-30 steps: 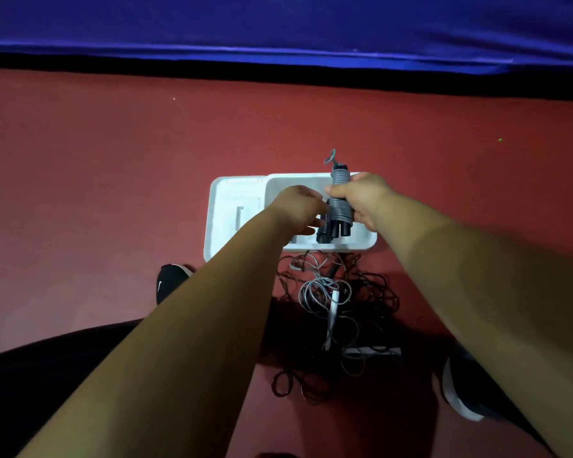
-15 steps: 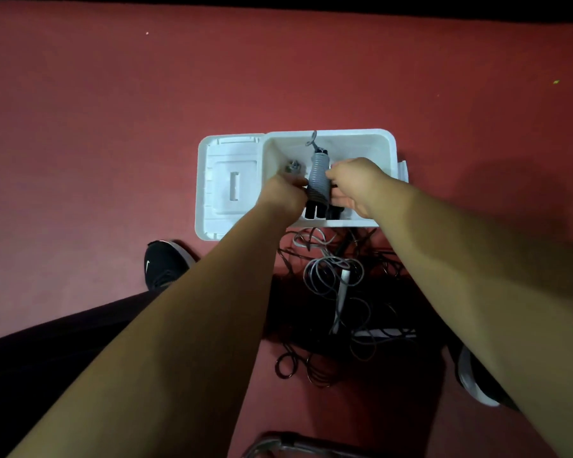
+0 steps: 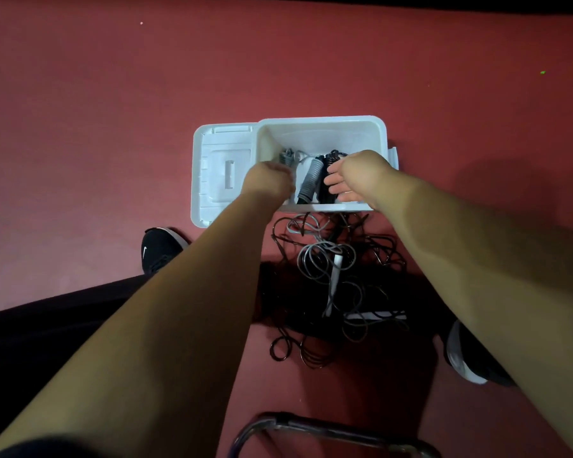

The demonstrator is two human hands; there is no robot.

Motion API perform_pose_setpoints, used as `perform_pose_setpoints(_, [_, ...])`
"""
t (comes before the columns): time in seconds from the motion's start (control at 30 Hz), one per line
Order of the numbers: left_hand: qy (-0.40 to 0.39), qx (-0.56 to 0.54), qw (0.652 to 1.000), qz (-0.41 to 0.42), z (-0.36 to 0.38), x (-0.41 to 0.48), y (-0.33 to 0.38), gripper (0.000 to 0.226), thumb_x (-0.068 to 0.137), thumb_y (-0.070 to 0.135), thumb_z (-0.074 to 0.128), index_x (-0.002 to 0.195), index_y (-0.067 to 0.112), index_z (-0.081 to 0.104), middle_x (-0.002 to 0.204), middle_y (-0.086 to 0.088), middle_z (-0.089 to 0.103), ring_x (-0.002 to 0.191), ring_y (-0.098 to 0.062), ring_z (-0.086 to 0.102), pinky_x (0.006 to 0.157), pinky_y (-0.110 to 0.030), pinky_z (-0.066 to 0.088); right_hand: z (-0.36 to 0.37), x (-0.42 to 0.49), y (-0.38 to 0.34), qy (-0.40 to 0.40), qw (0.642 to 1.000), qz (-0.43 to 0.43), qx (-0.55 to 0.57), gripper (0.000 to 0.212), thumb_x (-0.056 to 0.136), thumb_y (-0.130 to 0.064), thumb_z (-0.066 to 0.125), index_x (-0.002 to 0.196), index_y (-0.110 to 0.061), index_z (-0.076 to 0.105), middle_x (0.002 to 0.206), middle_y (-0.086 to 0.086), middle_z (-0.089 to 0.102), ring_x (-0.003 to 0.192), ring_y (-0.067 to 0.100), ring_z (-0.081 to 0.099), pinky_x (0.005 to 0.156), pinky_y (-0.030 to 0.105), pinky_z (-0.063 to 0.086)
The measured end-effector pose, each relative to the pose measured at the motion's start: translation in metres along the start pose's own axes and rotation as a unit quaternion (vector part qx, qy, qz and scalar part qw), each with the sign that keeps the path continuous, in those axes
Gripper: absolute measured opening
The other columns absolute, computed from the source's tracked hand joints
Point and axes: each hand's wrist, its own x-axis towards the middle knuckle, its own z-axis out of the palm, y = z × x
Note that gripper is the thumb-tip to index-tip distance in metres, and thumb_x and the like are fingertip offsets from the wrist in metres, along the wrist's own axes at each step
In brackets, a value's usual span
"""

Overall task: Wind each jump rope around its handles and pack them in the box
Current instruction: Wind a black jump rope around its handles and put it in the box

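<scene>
Dim red floor (image 3: 113, 94) beneath white box (image 3: 321, 120) and tangled ropes (image 3: 328, 269)

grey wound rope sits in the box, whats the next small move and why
Probably pull the left hand and right hand back and reach for the white handle in the tangle of loose ropes in front of the white box. The grey wound rope lies inside the box and the right hand is open beside it, so that one looks packed, while others remain unwound.

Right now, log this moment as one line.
stage: packing | grey wound rope lies in white box | right hand open beside it | left hand curled, grip unclear | tangled ropes on floor
</scene>
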Motion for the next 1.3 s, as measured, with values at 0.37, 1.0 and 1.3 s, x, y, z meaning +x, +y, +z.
perform_pose_setpoints(0.37, [0.021, 0.171, 0.977, 0.122, 0.014, -0.077, -0.030, 0.025, 0.071, 0.015, 0.053, 0.073, 0.021, 0.077, 0.066, 0.001, 0.073, 0.068, -0.016, 0.071, 0.066, -0.031, 0.059, -0.009, -0.047, 0.050, 0.040, 0.992, -0.052, -0.104, 0.024, 0.097, -0.012, 0.048, 0.090, -0.007, 0.071, 0.070, 0.006, 0.071, 0.049, 0.017, 0.058, 0.044, 0.025, 0.044])
perform_pose_setpoints(1.0, [-0.042, 0.171, 0.973, 0.152, 0.023, -0.110, -0.016, 0.019, 0.083, 0.006, 0.067, 0.080, 0.024, 0.071, 0.083, 0.000, 0.075, 0.069, -0.020, 0.066, 0.068, -0.030, 0.056, -0.035, -0.100, 0.072, 0.036, 0.942, -0.031, -0.333, 0.025, 0.102, -0.014, 0.051, 0.122, -0.013, 0.066, 0.102, 0.014, 0.078, 0.072, 0.027, 0.067, 0.056, 0.034, 0.053])
perform_pose_setpoints(1.3, [-0.137, 0.102, 0.940, 0.296, -0.021, -0.222, 0.109, 0.016, 0.092, -0.005, 0.062, 0.102, 0.006, 0.069, 0.081, -0.014, 0.067, 0.070, -0.023, 0.063, 0.063, -0.035, 0.055, -0.056, -0.196, 0.020, -0.002, 0.914, -0.217, -0.342, 0.097, 0.082, -0.036, 0.089, 0.162, -0.037, 0.035, 0.148, -0.014, 0.052, 0.132, 0.015, 0.055, 0.100, 0.031, 0.045])
